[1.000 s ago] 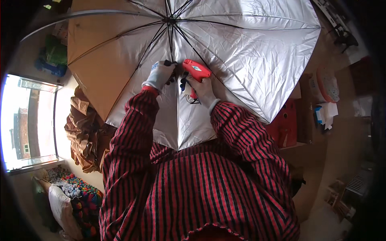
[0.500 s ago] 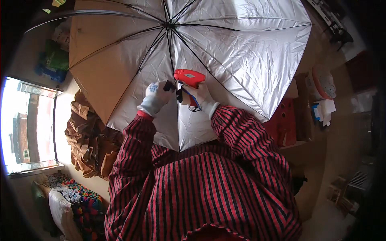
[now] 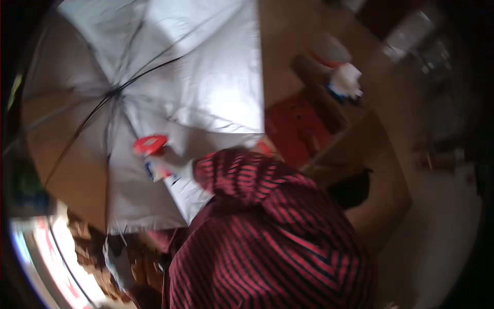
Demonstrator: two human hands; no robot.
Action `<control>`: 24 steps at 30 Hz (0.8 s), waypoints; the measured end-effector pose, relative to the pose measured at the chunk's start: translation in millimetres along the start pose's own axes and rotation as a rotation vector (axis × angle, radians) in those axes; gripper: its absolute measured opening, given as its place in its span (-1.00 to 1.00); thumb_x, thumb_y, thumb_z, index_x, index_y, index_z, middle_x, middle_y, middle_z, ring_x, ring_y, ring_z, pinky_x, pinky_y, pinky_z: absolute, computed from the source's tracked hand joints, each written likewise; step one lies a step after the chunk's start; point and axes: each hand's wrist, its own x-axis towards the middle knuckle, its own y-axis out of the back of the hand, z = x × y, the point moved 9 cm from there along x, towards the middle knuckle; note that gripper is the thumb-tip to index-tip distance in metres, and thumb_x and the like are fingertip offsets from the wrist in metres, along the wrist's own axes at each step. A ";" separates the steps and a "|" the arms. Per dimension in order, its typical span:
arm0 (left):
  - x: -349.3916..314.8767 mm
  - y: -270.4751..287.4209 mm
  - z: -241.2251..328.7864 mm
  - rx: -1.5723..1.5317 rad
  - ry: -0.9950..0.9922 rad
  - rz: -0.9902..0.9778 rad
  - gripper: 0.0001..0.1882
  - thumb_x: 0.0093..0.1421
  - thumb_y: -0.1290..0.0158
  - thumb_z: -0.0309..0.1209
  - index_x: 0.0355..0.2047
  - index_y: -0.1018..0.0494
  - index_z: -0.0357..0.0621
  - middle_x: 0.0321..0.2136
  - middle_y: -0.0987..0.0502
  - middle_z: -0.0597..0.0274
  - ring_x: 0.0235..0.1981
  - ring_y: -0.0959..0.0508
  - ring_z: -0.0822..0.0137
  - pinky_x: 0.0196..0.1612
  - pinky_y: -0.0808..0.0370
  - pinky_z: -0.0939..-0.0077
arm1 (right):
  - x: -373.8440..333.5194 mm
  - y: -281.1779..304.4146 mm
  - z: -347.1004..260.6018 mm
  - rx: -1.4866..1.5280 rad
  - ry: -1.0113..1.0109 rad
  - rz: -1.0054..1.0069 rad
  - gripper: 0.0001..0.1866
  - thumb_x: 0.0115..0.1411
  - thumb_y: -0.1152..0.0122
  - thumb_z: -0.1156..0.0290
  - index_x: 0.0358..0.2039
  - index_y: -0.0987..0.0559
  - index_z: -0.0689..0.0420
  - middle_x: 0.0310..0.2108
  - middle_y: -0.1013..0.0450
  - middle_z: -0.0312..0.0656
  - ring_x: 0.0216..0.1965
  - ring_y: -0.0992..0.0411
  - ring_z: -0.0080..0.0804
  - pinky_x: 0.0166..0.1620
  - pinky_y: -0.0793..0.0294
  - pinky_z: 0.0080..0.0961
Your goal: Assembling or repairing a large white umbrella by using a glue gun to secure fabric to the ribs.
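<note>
A silver-lined umbrella (image 3: 206,87) is spread open before me, its inside and dark ribs showing. In my right hand (image 3: 177,164), white-gloved and blurred, is a red tagging gun (image 3: 151,144), held over the lower part of the canopy. My left hand (image 3: 119,265), also in a white glove, is low at the left, just beyond the umbrella's near edge. Motion smears its fingers, so whether it grips anything cannot be made out. Both sleeves are red with dark stripes.
Crumpled brown paper (image 3: 85,239) lies at the lower left near a bright window (image 3: 54,257). Right of the umbrella are a red box (image 3: 296,129), an open cardboard box (image 3: 381,206) with something dark inside, a round tub (image 3: 332,49) and a white-and-blue packet (image 3: 346,81).
My view has swung to the right, so the umbrella now sits farther left. My left hand has left the tagging gun and dropped to the lower left; my right hand still holds the gun.
</note>
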 end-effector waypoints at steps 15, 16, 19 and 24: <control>42.4 -74.0 246.4 -0.987 -0.619 -0.038 -0.44 0.27 0.13 -0.30 0.25 -0.09 -0.18 0.06 -0.31 0.00 -0.04 -0.42 0.19 0.01 -0.36 0.35 | -99.5 -56.5 -137.5 -1.224 0.416 -0.053 -0.31 -0.06 -0.22 0.27 0.12 -0.27 0.16 -0.20 -0.39 0.03 -0.13 -0.40 -0.04 -0.13 -0.43 -0.24; 46.4 -74.4 256.9 -1.209 -0.529 -0.148 -0.42 0.27 0.14 -0.22 0.25 -0.09 -0.19 0.07 -0.32 0.00 -0.03 -0.41 0.18 0.03 -0.35 0.33 | -105.0 -50.5 -143.3 -1.203 0.340 -0.049 -0.35 -0.07 -0.22 0.26 0.07 -0.32 0.17 -0.21 -0.40 0.04 -0.09 -0.38 -0.02 -0.11 -0.42 -0.24; 51.1 -80.6 293.8 -1.841 -0.183 -0.490 -0.33 0.29 0.19 0.00 0.25 -0.08 -0.19 0.09 -0.32 0.00 0.00 -0.41 0.17 0.10 -0.31 0.28 | -127.5 -48.8 -167.9 -1.235 0.381 -0.159 -0.40 -0.05 -0.21 0.24 0.02 -0.37 0.23 -0.22 -0.42 0.03 -0.13 -0.41 -0.03 -0.10 -0.43 -0.25; 48.8 -64.3 286.4 -1.734 -0.015 -0.190 -0.29 0.29 0.26 0.12 0.20 -0.16 -0.23 0.07 -0.35 0.00 -0.01 -0.43 0.20 0.09 -0.34 0.28 | -158.2 24.2 -238.8 -0.950 0.580 -0.038 -0.63 0.10 -0.19 0.35 -0.09 -0.48 0.25 -0.28 -0.47 -0.07 -0.27 -0.49 -0.30 -0.18 -0.49 -0.38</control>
